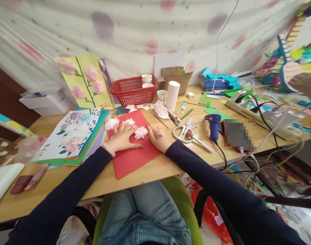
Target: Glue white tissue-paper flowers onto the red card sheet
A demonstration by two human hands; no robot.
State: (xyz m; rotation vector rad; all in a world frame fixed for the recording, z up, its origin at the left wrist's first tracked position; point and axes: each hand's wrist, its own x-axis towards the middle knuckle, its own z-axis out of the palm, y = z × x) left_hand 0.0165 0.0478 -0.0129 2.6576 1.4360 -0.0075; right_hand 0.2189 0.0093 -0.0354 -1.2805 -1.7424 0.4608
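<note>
A red sheet of paper [137, 158] lies at an angle on the table in front of me. Three fluffy white paper flowers sit along its upper part: a left one [111, 124], a middle one [128, 121] and a right one [141, 132]. My left hand [123, 136] lies over the sheet with fingers spread, its fingertips at the lower edges of the left and middle flowers. My right hand [158, 137] has its fingers drawn together, with the tips at the right edge of the right flower. The undersides of the flowers are hidden.
White-handled scissors [184, 131], a blue glue gun [213, 126] and a dark phone-like device [238, 134] lie to the right, beside a cabled power strip [262, 119]. Behind stand a red basket [133, 90] and white roll [173, 95]. Flower artwork [71, 136] lies left. Another person's hand [305, 85] shows far right.
</note>
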